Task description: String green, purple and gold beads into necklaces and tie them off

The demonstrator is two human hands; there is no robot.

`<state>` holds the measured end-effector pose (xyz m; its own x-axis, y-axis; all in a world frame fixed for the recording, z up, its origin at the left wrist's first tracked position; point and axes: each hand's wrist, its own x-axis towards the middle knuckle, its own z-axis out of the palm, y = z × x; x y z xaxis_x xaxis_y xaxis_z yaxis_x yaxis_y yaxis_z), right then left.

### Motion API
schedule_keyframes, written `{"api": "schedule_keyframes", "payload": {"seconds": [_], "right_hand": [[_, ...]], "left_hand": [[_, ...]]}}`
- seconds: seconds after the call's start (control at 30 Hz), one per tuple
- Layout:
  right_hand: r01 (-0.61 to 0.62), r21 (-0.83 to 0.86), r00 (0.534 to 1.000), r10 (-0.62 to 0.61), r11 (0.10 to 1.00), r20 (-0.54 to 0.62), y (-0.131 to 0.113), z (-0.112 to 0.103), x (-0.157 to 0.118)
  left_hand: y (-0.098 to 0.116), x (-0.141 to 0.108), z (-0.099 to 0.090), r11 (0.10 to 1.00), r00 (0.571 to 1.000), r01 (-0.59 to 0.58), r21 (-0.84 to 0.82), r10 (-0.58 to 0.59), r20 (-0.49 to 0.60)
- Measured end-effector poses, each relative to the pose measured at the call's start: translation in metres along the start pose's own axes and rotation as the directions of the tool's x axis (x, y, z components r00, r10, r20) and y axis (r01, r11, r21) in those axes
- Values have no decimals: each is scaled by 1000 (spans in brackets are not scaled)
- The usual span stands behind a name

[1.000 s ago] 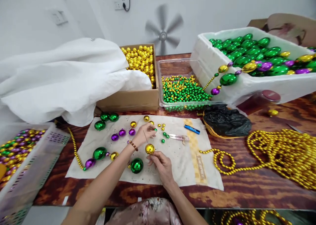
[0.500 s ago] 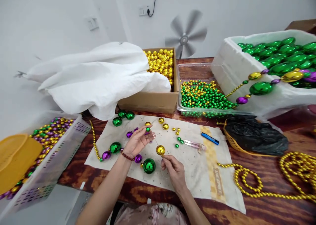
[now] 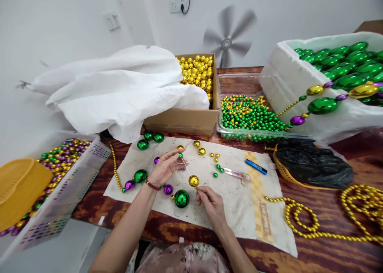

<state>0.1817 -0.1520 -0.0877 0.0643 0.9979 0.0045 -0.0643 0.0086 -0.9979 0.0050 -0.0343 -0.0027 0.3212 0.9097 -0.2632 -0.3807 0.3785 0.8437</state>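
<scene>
My left hand [image 3: 166, 166] pinches a small green bead [image 3: 180, 155] between thumb and finger above the cloth. A thin string runs from it down to a large gold bead [image 3: 194, 181]. Just below that bead, my right hand [image 3: 210, 203] has its thumb and fingertips closed on the string's lower part. On the cloth near my hands lie a big green ball [image 3: 181, 198], a purple ball [image 3: 168, 189] and another green ball [image 3: 140, 176]. Small green and gold beads lie beside the scissors [image 3: 237, 174].
A blue marker [image 3: 256, 167] lies on the cloth [image 3: 239, 217]. Behind are a cardboard box [image 3: 182, 121] of gold balls, a clear tray [image 3: 220, 125] and a foam box [image 3: 272, 65]. A bead basket [image 3: 86, 173] stands left, a black bag [image 3: 314, 165] right.
The view has shifted slightly. My left hand has moved a little, and the string between the green bead and the gold bead shows more plainly. My right hand keeps its pinch.
</scene>
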Motion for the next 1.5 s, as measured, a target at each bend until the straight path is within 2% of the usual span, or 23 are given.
{"api": "schedule_keyframes", "payload": {"seconds": [0.1, 0.17, 0.23, 0.27, 0.3, 0.33, 0.43, 0.5, 0.57, 0.67, 0.77, 0.83, 0.87, 0.9, 0.97, 1.03, 1.07, 1.13, 1.2, 1.33, 1.5], "right_hand": [[3, 14, 1000, -4, 1000, 7, -1, 1, 5], [0, 29, 1000, 0, 1000, 6, -1, 2, 9], [-13, 50, 1000, 13, 999, -4, 0, 3, 13], [-22, 65, 1000, 22, 998, -7, 1, 3, 14], [-30, 82, 999, 31, 996, -8, 1, 4, 15], [-40, 99, 999, 41, 994, -6, 2, 4, 16], [-77, 149, 997, 77, 986, 2, 3, 5, 16], [-101, 180, 995, 102, 978, 2, 3, 6, 15], [-118, 208, 993, 120, 971, 0, 3, 6, 15], [-133, 233, 991, 136, 963, 1, 5, 5, 14], [-142, 242, 989, 146, 960, 2, 7, 4, 12], [-145, 245, 989, 148, 959, 6, 8, 3, 12], [-144, 245, 989, 146, 959, 8, 8, 4, 11], [-142, 243, 990, 144, 960, 9, 8, 4, 11], [-132, 230, 991, 134, 964, 8, 7, 5, 11], [-116, 212, 993, 117, 970, 9, 6, 7, 12], [-107, 205, 994, 107, 973, 10, 6, 8, 13], [-92, 193, 996, 91, 977, 16, 5, 10, 14], [-85, 182, 996, 83, 979, 23, 5, 12, 15], [-68, 155, 998, 65, 986, 22, 3, 13, 14], [-54, 135, 999, 53, 989, 12, 4, 11, 12]], "left_hand": [[12, -1, -6, 964, 998, -49, 261, 38, 44], [18, 3, -17, 913, 988, -124, 389, 149, -34], [20, 8, -32, 817, 930, -193, 543, 329, -166], [20, 10, -39, 736, 888, -202, 646, 416, -196], [17, 12, -45, 626, 857, -191, 756, 481, -182], [14, 14, -49, 490, 844, -167, 855, 519, -133], [-1, 14, -48, 57, 880, -73, 996, 474, 37], [-12, 15, -38, -156, 905, 2, 988, 420, 65], [-20, 16, -27, -286, 922, 61, 956, 382, 55], [-27, 21, -18, -354, 945, 87, 931, 326, 36], [-28, 24, -17, -329, 951, 63, 942, 306, 43], [-27, 25, -20, -248, 943, 39, 968, 331, 47], [-25, 25, -22, -173, 931, 20, 985, 361, 45], [-24, 24, -24, -68, 917, -15, 998, 397, 40], [-18, 21, -26, 231, 889, -137, 963, 458, 17], [-12, 16, -25, 537, 893, -252, 805, 450, -20], [-9, 13, -23, 652, 908, -272, 708, 418, -37], [-3, 8, -17, 778, 927, -263, 570, 367, -73], [1, 4, -9, 815, 912, -285, 504, 393, -120], [3, 0, 3, 800, 845, -375, 469, 503, -182], [0, -2, 6, 786, 851, -384, 484, 505, -146]]}}
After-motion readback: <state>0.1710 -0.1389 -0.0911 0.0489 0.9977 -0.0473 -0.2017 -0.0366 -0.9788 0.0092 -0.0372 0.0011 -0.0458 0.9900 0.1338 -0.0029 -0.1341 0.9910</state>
